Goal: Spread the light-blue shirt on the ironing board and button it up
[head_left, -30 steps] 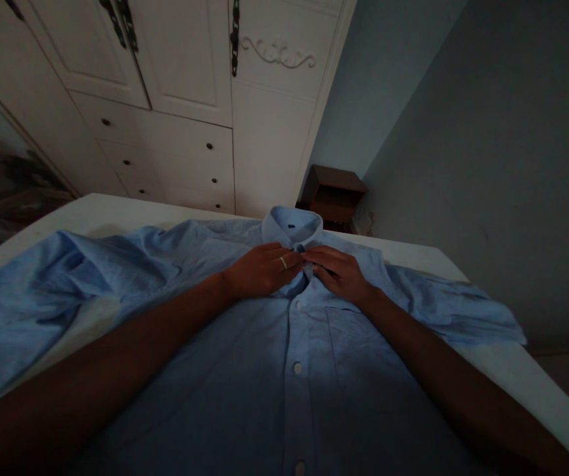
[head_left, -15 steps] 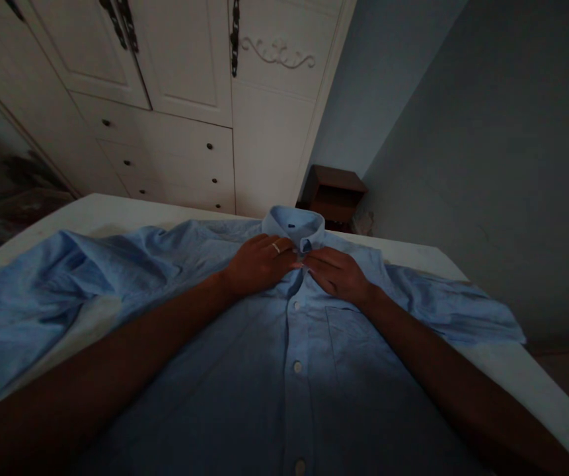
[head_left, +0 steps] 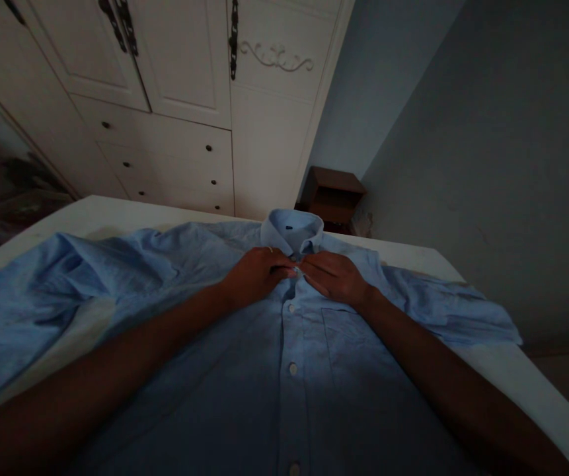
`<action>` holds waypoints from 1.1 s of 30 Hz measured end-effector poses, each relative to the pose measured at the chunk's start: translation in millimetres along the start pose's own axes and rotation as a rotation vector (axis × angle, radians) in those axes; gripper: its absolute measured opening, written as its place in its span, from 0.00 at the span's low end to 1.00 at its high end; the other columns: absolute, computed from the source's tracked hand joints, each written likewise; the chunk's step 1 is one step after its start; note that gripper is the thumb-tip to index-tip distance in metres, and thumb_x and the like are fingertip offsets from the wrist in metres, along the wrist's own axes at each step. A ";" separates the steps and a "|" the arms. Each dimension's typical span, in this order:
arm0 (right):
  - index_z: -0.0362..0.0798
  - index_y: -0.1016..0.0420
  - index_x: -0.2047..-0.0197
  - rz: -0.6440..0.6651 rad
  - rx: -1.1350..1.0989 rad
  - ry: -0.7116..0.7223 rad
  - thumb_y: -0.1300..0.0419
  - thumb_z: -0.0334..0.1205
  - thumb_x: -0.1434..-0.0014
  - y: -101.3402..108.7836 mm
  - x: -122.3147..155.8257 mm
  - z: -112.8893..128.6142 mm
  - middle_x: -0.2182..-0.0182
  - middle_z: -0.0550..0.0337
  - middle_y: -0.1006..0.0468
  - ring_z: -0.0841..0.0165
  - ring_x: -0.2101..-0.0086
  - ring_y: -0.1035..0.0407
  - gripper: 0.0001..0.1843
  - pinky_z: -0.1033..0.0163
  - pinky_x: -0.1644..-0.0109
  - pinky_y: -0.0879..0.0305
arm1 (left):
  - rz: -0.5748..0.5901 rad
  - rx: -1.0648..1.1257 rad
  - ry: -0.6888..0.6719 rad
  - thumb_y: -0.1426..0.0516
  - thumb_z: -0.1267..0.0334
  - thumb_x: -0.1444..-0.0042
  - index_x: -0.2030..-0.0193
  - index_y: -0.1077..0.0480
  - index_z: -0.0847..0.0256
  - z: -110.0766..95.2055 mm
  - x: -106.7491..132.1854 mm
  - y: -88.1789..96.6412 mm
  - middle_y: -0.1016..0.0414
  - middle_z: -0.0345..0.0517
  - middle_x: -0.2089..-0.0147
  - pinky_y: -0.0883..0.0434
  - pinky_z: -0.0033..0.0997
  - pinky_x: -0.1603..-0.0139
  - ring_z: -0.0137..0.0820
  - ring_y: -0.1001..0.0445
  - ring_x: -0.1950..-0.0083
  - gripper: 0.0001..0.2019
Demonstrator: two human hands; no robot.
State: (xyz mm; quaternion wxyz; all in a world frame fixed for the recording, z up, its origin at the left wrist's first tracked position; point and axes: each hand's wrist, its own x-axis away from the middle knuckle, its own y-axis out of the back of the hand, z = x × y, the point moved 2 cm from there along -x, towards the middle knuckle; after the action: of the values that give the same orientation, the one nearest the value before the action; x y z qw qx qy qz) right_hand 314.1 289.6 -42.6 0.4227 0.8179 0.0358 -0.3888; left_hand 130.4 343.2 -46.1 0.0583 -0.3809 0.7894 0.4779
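Observation:
A light blue button-up shirt lies front side up on a white table, its collar at the far end and its sleeves spread to both sides. My left hand, with a ring on one finger, pinches the shirt's placket just below the collar. My right hand meets it there, fingers closed on the opposite edge of the placket. White buttons run down the middle of the shirt toward me, and a chest pocket sits below my right wrist.
A white wardrobe with drawers and dark handles stands behind the table. A small brown nightstand sits in the corner by a grey-blue wall. The table's right edge drops off near my right forearm.
Both hands slid slightly toward me along the placket and curled tighter at the button below the collar. The view shifted a little.

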 end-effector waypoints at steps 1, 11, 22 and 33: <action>0.46 0.27 0.57 -0.011 -0.012 0.002 0.44 0.32 0.37 0.1 0.7 0.2 0.65 0.54 0.21 0.68 0.66 0.27 0.06 0.63 0.64 0.28 | -0.008 -0.025 -0.021 0.42 0.66 0.41 0.62 0.21 0.58 -0.3 0.6 -0.4 0.20 0.42 0.63 0.28 0.30 0.57 0.31 0.23 0.62 0.07; 0.47 0.26 0.51 -0.035 -0.278 -0.204 0.42 0.32 0.39 2.4 9.3 1.4 0.57 0.52 0.21 0.67 0.56 0.25 0.12 0.62 0.54 0.24 | -0.247 -0.106 -0.254 0.44 0.66 0.38 0.62 0.22 0.62 -4.0 11.9 -7.5 0.21 0.45 0.65 0.27 0.26 0.61 0.28 0.25 0.63 0.09; 0.44 0.25 0.54 -0.024 -0.267 -0.177 0.39 0.31 0.41 4.8 10.3 5.0 0.56 0.49 0.21 0.65 0.56 0.24 0.11 0.60 0.53 0.23 | -0.139 -0.222 -0.301 0.46 0.67 0.37 0.62 0.24 0.63 -4.1 13.0 -7.7 0.21 0.45 0.63 0.27 0.27 0.58 0.28 0.26 0.61 0.09; 0.45 0.29 0.55 -0.085 -0.260 -0.226 0.35 0.32 0.44 8.5 2.4 7.1 0.59 0.48 0.23 0.63 0.57 0.26 0.13 0.58 0.55 0.24 | -0.162 -0.301 -0.332 0.45 0.67 0.39 0.63 0.24 0.63 -8.1 14.1 -5.8 0.21 0.45 0.64 0.27 0.28 0.58 0.29 0.26 0.62 0.08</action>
State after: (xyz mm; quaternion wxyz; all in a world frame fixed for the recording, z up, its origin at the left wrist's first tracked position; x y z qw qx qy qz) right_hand 314.7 278.4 -40.9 0.5096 0.7051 0.0729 -0.4877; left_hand 126.5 327.7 -52.3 0.1682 -0.3636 0.6557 0.6400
